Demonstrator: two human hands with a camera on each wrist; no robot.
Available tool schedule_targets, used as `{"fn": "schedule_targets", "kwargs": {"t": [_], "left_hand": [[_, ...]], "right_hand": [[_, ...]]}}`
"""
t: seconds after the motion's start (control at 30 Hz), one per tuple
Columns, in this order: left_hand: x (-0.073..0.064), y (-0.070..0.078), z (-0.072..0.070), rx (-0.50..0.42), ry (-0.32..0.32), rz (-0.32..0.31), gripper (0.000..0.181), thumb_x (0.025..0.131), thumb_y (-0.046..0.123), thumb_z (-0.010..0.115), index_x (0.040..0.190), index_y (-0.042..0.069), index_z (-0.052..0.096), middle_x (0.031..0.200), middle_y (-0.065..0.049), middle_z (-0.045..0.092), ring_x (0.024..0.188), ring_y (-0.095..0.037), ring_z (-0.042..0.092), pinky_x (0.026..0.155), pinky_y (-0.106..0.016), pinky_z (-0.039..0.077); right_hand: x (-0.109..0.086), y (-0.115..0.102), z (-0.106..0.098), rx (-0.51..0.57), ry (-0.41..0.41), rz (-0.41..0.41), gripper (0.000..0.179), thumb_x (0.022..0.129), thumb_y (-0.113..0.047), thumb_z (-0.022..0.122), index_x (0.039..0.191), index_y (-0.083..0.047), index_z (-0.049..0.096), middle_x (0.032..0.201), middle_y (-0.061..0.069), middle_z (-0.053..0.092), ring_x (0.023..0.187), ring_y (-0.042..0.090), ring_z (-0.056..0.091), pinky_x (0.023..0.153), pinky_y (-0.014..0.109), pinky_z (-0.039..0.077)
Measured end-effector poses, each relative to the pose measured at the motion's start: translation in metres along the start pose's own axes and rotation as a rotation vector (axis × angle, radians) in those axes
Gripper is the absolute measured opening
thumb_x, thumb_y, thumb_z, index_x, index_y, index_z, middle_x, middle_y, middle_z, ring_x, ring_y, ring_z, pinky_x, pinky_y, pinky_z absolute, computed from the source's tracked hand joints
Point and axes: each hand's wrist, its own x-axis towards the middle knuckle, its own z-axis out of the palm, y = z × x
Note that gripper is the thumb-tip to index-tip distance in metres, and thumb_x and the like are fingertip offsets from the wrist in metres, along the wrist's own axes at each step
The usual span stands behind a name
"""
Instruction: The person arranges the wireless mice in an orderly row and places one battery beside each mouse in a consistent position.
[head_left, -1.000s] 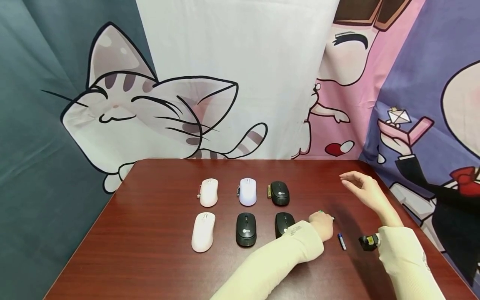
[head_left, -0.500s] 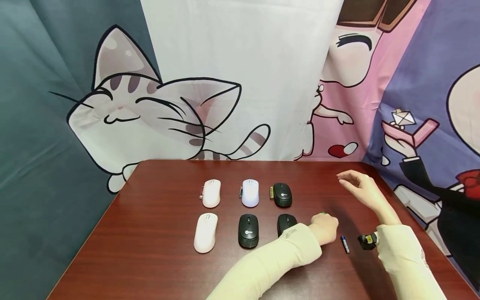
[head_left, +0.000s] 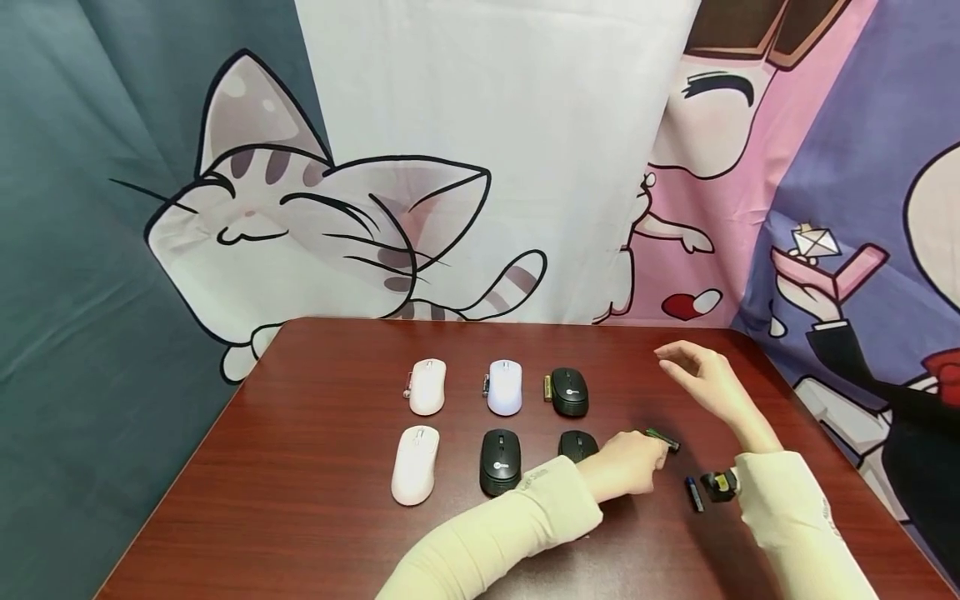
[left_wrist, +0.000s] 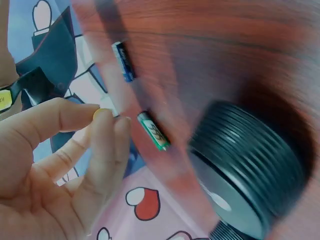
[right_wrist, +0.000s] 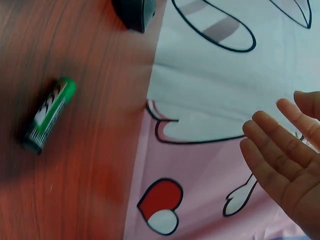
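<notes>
My left hand (head_left: 628, 460) hovers over the table, its fingers loosely curled. In the left wrist view the thumb and index tips (left_wrist: 102, 117) come together, with a small yellow edge there and no battery visible in them. A green battery (head_left: 663, 440) lies just beyond these fingers, apart from them. Closer to the front edge is a blue battery (head_left: 694, 494). My right hand (head_left: 705, 379) is held in the air on the right, fingers extended and nothing in them. Beside my left wrist, a black mouse (head_left: 577, 444) is partly hidden by the arm.
White mice (head_left: 427, 387) (head_left: 505, 387) and a black mouse (head_left: 570, 392) form a back row, each with a small battery-like item at its left side. In front sit a white mouse (head_left: 415, 465) and a black mouse (head_left: 500, 462). Printed cloth (head_left: 480, 125) hangs behind the table.
The left hand has drawn back to the left, uncovering the green battery, which stays on the table. The right hand has shifted slightly left. The camera view has turned a little.
</notes>
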Motion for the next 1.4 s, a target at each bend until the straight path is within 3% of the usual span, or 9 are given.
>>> {"fn": "schedule_targets", "kwargs": {"t": [0.23,0.4,0.63,0.73,0.93,1.03,1.27,1.4], "left_hand": [[-0.025,-0.029,-0.001,-0.109,0.077,0.055,0.024,0.072,0.014,0.077,0.092,0.02,0.064,0.069,0.011,0.054,0.062,-0.002,0.048,0.053,-0.013,0.033],[-0.043,-0.045,0.0,-0.174,0.125,0.042,0.025,0.07,0.013,0.077,0.09,0.018,0.062,0.066,0.01,0.052,0.059,-0.003,0.046,0.052,-0.012,0.031],[-0.074,-0.062,0.003,-0.322,0.145,0.004,0.025,0.071,0.009,0.074,0.091,0.014,0.06,0.072,0.007,0.055,0.062,-0.004,0.045,0.054,-0.013,0.033],[-0.086,-0.071,0.002,-0.383,0.163,-0.024,0.026,0.071,0.006,0.073,0.093,0.013,0.06,0.068,0.005,0.054,0.058,-0.003,0.043,0.051,-0.013,0.033],[-0.109,-0.092,0.003,-0.44,0.212,-0.076,0.028,0.071,0.001,0.071,0.095,0.011,0.06,0.065,0.003,0.054,0.054,0.001,0.039,0.049,-0.012,0.033],[-0.118,-0.103,0.003,-0.461,0.223,-0.108,0.028,0.071,0.0,0.071,0.094,0.01,0.06,0.065,0.002,0.054,0.055,0.001,0.039,0.05,-0.013,0.034],[-0.14,-0.125,0.003,-0.511,0.276,-0.191,0.028,0.068,-0.001,0.07,0.092,0.011,0.061,0.063,0.004,0.055,0.054,0.001,0.042,0.053,-0.016,0.036],[-0.154,-0.138,0.002,-0.555,0.313,-0.211,0.029,0.066,-0.003,0.066,0.092,0.009,0.061,0.062,0.002,0.055,0.052,0.001,0.042,0.049,-0.016,0.037]], "right_hand": [[0.005,-0.017,0.014,0.009,0.039,-0.019,0.018,0.091,-0.011,0.059,0.107,-0.003,0.065,0.102,0.016,0.068,0.082,-0.018,0.05,0.069,0.01,0.042],[0.007,-0.032,0.023,0.049,0.109,-0.028,0.019,0.092,-0.01,0.059,0.108,-0.002,0.064,0.101,0.016,0.068,0.079,-0.019,0.051,0.067,0.007,0.042],[0.015,-0.051,0.045,0.085,0.219,-0.084,0.02,0.089,-0.006,0.06,0.109,-0.003,0.064,0.099,0.013,0.068,0.082,-0.018,0.048,0.07,0.006,0.04],[0.018,-0.057,0.057,0.09,0.233,-0.122,0.023,0.088,-0.004,0.062,0.111,-0.004,0.064,0.102,0.011,0.068,0.086,-0.011,0.052,0.072,0.01,0.042],[0.023,-0.067,0.081,0.069,0.21,-0.238,0.027,0.084,0.001,0.064,0.111,-0.004,0.065,0.101,0.012,0.068,0.088,0.019,0.061,0.073,0.015,0.042],[0.025,-0.072,0.09,0.066,0.192,-0.26,0.027,0.083,0.002,0.065,0.109,-0.004,0.065,0.101,0.012,0.068,0.088,0.023,0.063,0.072,0.017,0.043],[0.029,-0.087,0.106,0.075,0.14,-0.224,0.024,0.086,-0.002,0.064,0.11,-0.004,0.064,0.106,0.012,0.066,0.091,0.026,0.064,0.074,0.039,0.053],[0.033,-0.101,0.122,0.08,0.206,-0.153,0.021,0.086,-0.002,0.063,0.107,-0.002,0.065,0.113,0.016,0.063,0.101,0.031,0.061,0.084,0.047,0.05]]}}
